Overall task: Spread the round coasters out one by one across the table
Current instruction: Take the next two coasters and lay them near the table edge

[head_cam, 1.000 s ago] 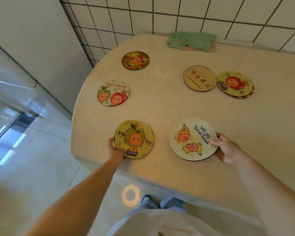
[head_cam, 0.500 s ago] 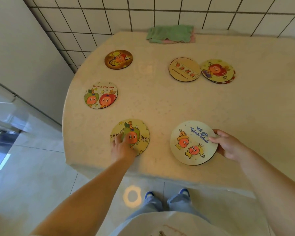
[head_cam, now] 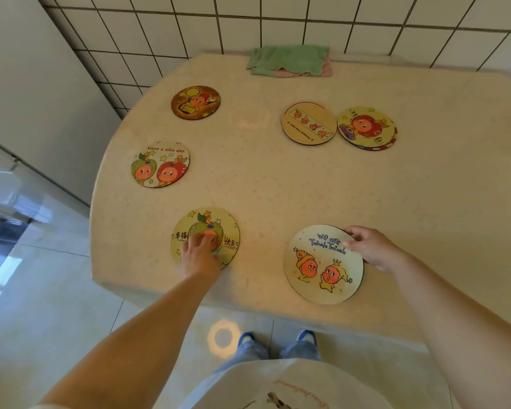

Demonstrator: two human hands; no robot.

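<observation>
Round cartoon coasters lie on a beige table [head_cam: 278, 190]. My left hand [head_cam: 200, 256] presses its fingertips on the face of the yellow-green apple coaster [head_cam: 219, 222] near the front left edge. My right hand [head_cam: 372, 249] pinches the far right rim of the "We are Twinkle Twinkle" coaster [head_cam: 319, 267], which lies flat near the front edge. Farther off lie a "Have a nice day" coaster [head_cam: 160, 164], a dark brown coaster [head_cam: 196, 102] and a beige strip coaster [head_cam: 309, 123]. Beside that sits a small coaster stack [head_cam: 366, 128] with a red character on top.
A folded green cloth [head_cam: 289, 60] lies at the table's back edge against the tiled wall [head_cam: 278, 22]. A pale cabinet [head_cam: 27, 84] stands left of the table. The table's rounded front edge is just below both near coasters, above the floor and my shoes.
My left hand has moved from the apple coaster's near left rim onto its face. My right hand stays on the Twinkle coaster's right rim. The view has shifted.
</observation>
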